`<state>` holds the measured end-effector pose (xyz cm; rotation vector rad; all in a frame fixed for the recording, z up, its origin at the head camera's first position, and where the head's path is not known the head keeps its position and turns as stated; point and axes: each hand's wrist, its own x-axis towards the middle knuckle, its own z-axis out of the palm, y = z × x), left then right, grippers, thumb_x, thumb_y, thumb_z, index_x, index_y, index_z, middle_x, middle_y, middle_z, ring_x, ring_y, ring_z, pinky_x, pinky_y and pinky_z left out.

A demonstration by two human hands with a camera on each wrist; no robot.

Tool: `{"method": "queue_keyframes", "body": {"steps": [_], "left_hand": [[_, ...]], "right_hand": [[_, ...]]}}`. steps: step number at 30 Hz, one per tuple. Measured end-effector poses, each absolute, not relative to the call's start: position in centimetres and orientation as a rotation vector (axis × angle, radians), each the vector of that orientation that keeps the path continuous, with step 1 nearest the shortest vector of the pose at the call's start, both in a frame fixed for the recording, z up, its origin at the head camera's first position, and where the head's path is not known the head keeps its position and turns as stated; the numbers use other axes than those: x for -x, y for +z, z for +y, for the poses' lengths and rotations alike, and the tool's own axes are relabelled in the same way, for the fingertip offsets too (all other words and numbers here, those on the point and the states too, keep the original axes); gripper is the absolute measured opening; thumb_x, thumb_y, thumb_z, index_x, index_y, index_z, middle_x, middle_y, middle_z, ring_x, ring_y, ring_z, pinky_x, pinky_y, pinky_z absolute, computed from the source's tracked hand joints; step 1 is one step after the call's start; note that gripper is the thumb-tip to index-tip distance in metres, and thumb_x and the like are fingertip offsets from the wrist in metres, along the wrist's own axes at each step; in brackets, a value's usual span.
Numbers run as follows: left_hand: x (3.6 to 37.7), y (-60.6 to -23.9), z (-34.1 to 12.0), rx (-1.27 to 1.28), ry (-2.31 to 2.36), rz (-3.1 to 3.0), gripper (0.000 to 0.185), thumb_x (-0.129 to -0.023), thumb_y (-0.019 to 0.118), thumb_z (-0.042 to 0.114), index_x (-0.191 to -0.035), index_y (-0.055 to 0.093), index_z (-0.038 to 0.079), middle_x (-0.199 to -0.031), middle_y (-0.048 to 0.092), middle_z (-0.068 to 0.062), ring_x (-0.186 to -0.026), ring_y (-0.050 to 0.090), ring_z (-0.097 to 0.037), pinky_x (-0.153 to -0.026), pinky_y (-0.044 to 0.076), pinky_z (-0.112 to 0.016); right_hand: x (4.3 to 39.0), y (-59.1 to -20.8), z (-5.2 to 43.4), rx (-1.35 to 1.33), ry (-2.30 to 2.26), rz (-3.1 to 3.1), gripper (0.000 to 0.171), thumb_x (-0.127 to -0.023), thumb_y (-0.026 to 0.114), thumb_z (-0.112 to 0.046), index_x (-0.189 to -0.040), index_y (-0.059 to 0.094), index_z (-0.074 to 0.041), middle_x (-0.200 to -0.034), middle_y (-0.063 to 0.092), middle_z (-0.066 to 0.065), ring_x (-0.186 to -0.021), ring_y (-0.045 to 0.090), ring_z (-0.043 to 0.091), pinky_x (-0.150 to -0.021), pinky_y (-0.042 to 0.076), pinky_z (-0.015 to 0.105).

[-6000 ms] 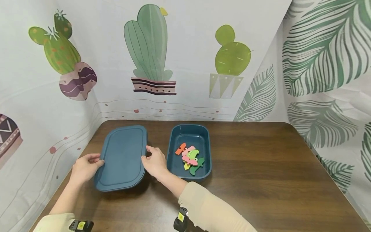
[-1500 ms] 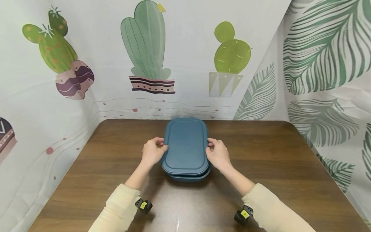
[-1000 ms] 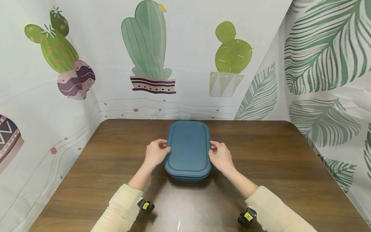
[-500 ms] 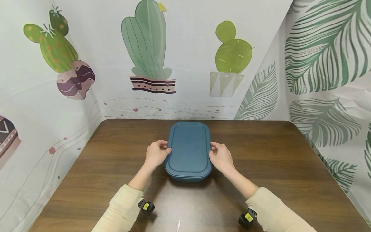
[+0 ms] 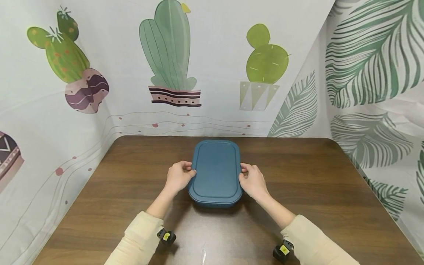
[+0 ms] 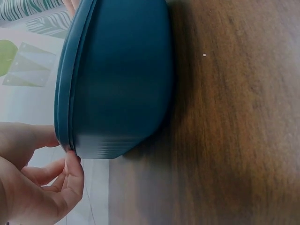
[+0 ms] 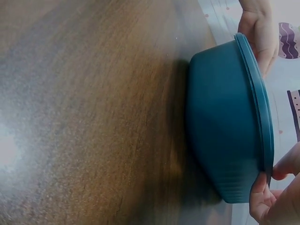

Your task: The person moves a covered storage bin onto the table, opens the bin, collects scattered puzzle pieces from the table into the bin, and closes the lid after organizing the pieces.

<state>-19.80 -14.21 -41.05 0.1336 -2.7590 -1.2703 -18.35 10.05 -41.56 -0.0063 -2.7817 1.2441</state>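
i see the dark teal lid (image 5: pixel 216 167) seated flat on its matching teal container (image 6: pixel 122 89), which sits mid-table toward the back on the dark wooden table (image 5: pixel 318 191). my left hand (image 5: pixel 178 176) pinches the lid's left rim, fingers curled on the edge; my right hand (image 5: pixel 253 181) pinches the right rim likewise. cream sleeves (image 5: pixel 139 239) cover both forearms. cactus-printed backdrop (image 5: pixel 165 51) stands behind, leaf print to the right.
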Motion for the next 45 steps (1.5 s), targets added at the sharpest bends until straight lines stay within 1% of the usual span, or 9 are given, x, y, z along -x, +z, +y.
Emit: {"method": "queue_keyframes", "body": {"steps": [5,13,20,23,29,34,38,42,45], "left_hand": [[19.8,-41.0,-14.2,-0.133,-1.265,-2.764,0.029,-0.076,0.07,0.015,-0.102,0.067,0.003,-0.088,0.067,-0.006,-0.081,0.066,-0.019,-0.072,0.05,-0.034],[19.7,-41.0,-14.0,-0.109,-1.225,-2.783,0.029,-0.076,0.07,0.014,-0.102,0.067,0.001,-0.087,0.068,-0.007,-0.08,0.066,-0.019,-0.073,0.05,-0.036],[19.7,-41.0,-14.0,-0.093,-1.223,-2.784,0.029,-0.076,0.07,0.014,-0.102,0.067,0.001,-0.087,0.068,-0.008,-0.081,0.067,-0.02,-0.075,0.05,-0.038],[19.7,-41.0,-14.0,-0.088,-1.225,-2.786,0.029,-0.077,0.07,0.014,-0.102,0.067,0.0,-0.088,0.068,-0.009,-0.082,0.066,-0.02,-0.075,0.05,-0.038],[19.8,-41.3,-14.4,-0.05,-1.192,-2.798,0.031,-0.077,0.07,0.017,-0.104,0.067,0.002,-0.088,0.068,-0.006,-0.082,0.065,-0.02,-0.074,0.049,-0.037],[19.7,-41.6,-14.7,0.017,-1.125,-2.809,0.033,-0.078,0.069,0.022,-0.106,0.066,0.004,-0.089,0.066,-0.004,-0.087,0.06,-0.023,-0.075,0.046,-0.039],[19.5,-41.5,-14.8,0.052,-1.033,-2.825,0.035,-0.079,0.069,0.027,-0.107,0.066,0.007,-0.094,0.065,-0.003,-0.092,0.061,-0.024,-0.076,0.047,-0.042],[19.3,-41.3,-14.9,0.069,-0.937,-2.844,0.036,-0.078,0.07,0.03,-0.109,0.066,0.012,-0.1,0.063,0.0,-0.088,0.061,-0.019,-0.072,0.049,-0.04],[19.3,-41.3,-15.0,0.119,-0.888,-2.845,0.036,-0.078,0.07,0.03,-0.11,0.065,0.013,-0.105,0.062,0.0,-0.087,0.061,-0.017,-0.07,0.049,-0.038]], "right_hand": [[18.3,-41.6,10.1,-0.022,1.204,-2.778,0.039,-0.083,0.055,-0.007,-0.121,0.058,0.001,-0.1,0.059,0.012,-0.084,0.064,0.021,-0.073,0.049,0.037],[18.1,-41.8,10.0,-0.128,1.075,-2.755,0.038,-0.082,0.055,-0.004,-0.119,0.058,0.004,-0.095,0.057,0.013,-0.075,0.057,0.017,-0.059,0.046,0.032],[18.0,-42.0,10.1,-0.158,1.035,-2.749,0.038,-0.082,0.055,-0.003,-0.119,0.057,0.005,-0.094,0.056,0.013,-0.073,0.055,0.018,-0.057,0.045,0.033],[18.1,-42.0,10.1,-0.177,1.024,-2.751,0.037,-0.082,0.056,-0.004,-0.118,0.057,0.005,-0.093,0.056,0.014,-0.073,0.056,0.018,-0.057,0.046,0.032],[18.2,-42.0,10.3,-0.2,0.986,-2.75,0.036,-0.082,0.057,-0.006,-0.117,0.059,0.004,-0.095,0.058,0.012,-0.078,0.058,0.019,-0.063,0.048,0.037],[18.2,-41.8,10.4,-0.204,0.961,-2.781,0.037,-0.083,0.059,-0.009,-0.118,0.058,0.002,-0.101,0.058,0.014,-0.08,0.06,0.02,-0.066,0.049,0.04],[18.2,-41.4,10.5,-0.221,0.95,-2.818,0.04,-0.083,0.06,-0.011,-0.12,0.057,0.002,-0.106,0.057,0.016,-0.085,0.062,0.022,-0.068,0.05,0.04],[17.9,-41.1,10.6,-0.297,0.912,-2.827,0.043,-0.082,0.063,-0.011,-0.122,0.055,0.003,-0.11,0.055,0.017,-0.082,0.058,0.022,-0.063,0.049,0.036],[17.6,-41.0,10.6,-0.385,0.863,-2.81,0.044,-0.081,0.065,-0.011,-0.121,0.055,0.003,-0.113,0.053,0.019,-0.085,0.055,0.025,-0.066,0.049,0.037]]}}
